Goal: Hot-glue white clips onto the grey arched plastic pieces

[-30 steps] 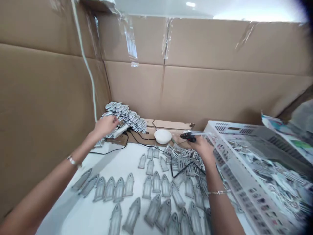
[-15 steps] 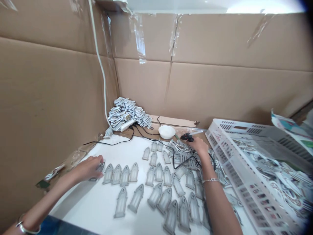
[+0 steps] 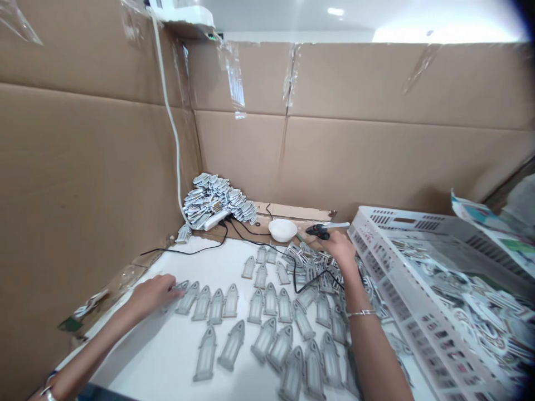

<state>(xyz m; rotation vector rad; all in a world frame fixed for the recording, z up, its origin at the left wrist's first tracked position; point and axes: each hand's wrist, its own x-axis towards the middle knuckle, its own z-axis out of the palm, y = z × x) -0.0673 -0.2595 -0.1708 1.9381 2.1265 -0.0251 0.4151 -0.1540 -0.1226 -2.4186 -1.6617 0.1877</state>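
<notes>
My left hand [image 3: 155, 291] is closed on a grey arched plastic piece [image 3: 179, 287] at the left end of a short row; part of that piece is hidden by the fingers. Right beside it stands another arched piece [image 3: 202, 303] of the same kind, lying flat on the white board. My right hand [image 3: 340, 248] grips a black glue gun [image 3: 321, 231] with a whitish stick poking out of its back. The gun is above the back of the board, near a white bowl [image 3: 283, 229]. More grey pieces [image 3: 206, 354] lie spread in loose rows between my hands.
At right stands a white plastic crate [image 3: 393, 289] full of flat pieces. A heap of finished-looking pieces [image 3: 209, 197] leans in the back left corner by a white power strip [image 3: 217, 219]. Black cords [image 3: 295, 273] cross the board. Cardboard walls [image 3: 355, 161] enclose the left and back.
My left hand has brought its arched piece rightward, close against the row's left end. The right hand with the glue gun stays nearly where it was. The view has tilted up slightly.
</notes>
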